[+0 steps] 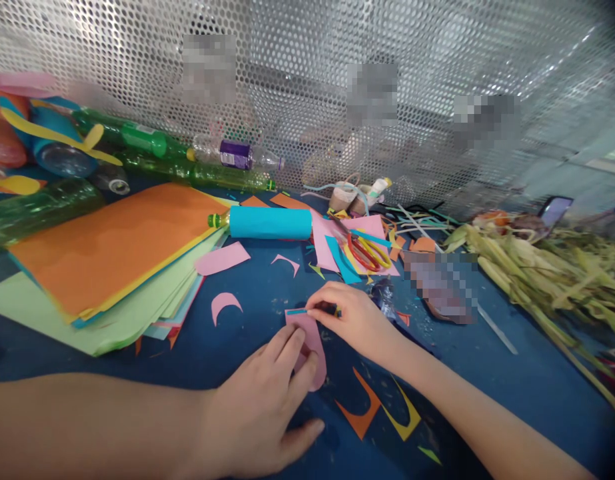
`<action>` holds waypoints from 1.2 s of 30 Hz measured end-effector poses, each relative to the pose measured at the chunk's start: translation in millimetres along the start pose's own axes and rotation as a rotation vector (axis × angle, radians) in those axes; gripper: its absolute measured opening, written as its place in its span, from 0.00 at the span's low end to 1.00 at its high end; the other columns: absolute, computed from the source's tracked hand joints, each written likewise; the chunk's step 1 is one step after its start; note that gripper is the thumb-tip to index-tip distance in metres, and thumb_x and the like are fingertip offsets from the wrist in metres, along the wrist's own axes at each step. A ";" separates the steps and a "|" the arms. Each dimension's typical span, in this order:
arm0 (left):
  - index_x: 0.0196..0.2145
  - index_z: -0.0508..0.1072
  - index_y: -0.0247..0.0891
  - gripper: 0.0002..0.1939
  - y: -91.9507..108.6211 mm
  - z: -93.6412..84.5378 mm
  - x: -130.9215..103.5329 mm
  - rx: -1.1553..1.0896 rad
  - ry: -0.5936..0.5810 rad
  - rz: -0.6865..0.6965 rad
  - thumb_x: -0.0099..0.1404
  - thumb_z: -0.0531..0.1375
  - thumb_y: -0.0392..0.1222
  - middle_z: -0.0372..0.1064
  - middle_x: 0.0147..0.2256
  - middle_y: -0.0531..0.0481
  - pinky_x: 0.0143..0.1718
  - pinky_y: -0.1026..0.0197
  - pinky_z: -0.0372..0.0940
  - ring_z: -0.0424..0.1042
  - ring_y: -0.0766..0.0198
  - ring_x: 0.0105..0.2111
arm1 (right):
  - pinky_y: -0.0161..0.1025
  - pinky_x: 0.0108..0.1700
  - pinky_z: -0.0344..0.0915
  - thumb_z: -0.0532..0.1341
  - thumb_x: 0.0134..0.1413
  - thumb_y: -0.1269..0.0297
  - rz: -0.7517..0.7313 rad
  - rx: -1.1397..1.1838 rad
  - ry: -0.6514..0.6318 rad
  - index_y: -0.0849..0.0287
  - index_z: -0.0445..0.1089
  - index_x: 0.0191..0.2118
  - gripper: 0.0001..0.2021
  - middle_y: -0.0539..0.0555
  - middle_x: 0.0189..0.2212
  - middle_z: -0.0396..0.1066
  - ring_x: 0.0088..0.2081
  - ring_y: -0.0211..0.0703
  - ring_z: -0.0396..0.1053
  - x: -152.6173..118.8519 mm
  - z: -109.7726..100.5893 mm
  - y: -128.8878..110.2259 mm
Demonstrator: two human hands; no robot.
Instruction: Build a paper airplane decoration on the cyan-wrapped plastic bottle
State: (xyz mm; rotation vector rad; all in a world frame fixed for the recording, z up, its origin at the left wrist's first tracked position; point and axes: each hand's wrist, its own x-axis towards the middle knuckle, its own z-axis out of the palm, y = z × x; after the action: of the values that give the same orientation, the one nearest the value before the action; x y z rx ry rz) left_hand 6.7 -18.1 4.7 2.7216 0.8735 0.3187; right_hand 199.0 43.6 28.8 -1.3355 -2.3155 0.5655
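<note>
A pink paper piece (315, 340) with one rounded end lies on the blue table in front of me. My left hand (272, 387) rests on it with fingers spread, covering part of its left side. At the paper's straight far edge lies a narrow blue paper strip (296, 312). My right hand (344, 313) pinches the strip's right end between thumb and forefinger. Left of my hands are a curved pink scrap (226, 305) and a pink paper cutout (223, 259). Red-and-yellow-handled scissors (364, 252) lie beyond my right hand on paper scraps.
A bottle wrapped in blue paper (270, 223) lies beyond my hands. Stacked coloured paper (122, 240) is at left, before several plastic bottles (147, 140). Dry husks (527, 267) lie at right. Orange (366, 407) and yellow scraps (406, 420) are near my right forearm. Perforated metal (297, 60) stands behind.
</note>
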 end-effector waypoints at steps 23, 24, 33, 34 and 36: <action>0.43 0.68 0.32 0.13 -28.2 -20.4 24.8 -0.075 0.188 0.005 0.68 0.48 0.39 0.67 0.42 0.41 0.47 0.49 0.62 0.64 0.53 0.46 | 0.37 0.35 0.63 0.63 0.48 0.74 -0.023 0.006 0.016 0.57 0.72 0.29 0.05 0.50 0.28 0.69 0.33 0.39 0.67 -0.4 7.1 6.4; 0.40 0.69 0.34 0.11 -35.8 -21.7 30.6 -0.082 0.222 -0.013 0.68 0.48 0.38 0.67 0.40 0.43 0.46 0.51 0.62 0.65 0.55 0.44 | 0.36 0.35 0.63 0.63 0.48 0.75 -0.021 0.007 0.021 0.57 0.72 0.29 0.05 0.50 0.28 0.69 0.33 0.39 0.67 -0.7 7.6 6.7; 0.30 0.70 0.37 0.04 -60.2 -20.0 48.3 -0.229 0.250 -0.149 0.62 0.57 0.34 0.66 0.30 0.52 0.38 0.58 0.61 0.64 0.62 0.34 | 0.34 0.32 0.64 0.63 0.46 0.74 0.081 0.099 0.001 0.57 0.72 0.31 0.06 0.49 0.27 0.67 0.29 0.36 0.67 1.6 5.6 9.0; 0.30 0.70 0.37 0.03 -59.6 -20.9 48.2 -0.232 0.246 -0.153 0.62 0.57 0.34 0.66 0.30 0.52 0.38 0.58 0.61 0.64 0.62 0.34 | 0.34 0.32 0.65 0.63 0.46 0.74 0.092 0.114 0.002 0.57 0.72 0.32 0.06 0.49 0.27 0.67 0.29 0.36 0.67 2.0 5.4 10.0; 0.31 0.71 0.37 0.03 -59.2 -22.5 48.1 -0.234 0.239 -0.163 0.62 0.58 0.35 0.67 0.31 0.52 0.39 0.58 0.61 0.64 0.62 0.35 | 0.34 0.31 0.65 0.63 0.46 0.73 0.094 0.129 0.000 0.57 0.73 0.34 0.07 0.49 0.28 0.67 0.29 0.36 0.67 2.2 5.3 11.7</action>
State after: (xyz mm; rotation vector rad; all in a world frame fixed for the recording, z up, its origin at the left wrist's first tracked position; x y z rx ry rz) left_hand 6.8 61.0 13.4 2.4132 1.0416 0.6761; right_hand 203.5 50.1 18.5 -1.3884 -2.1853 0.7317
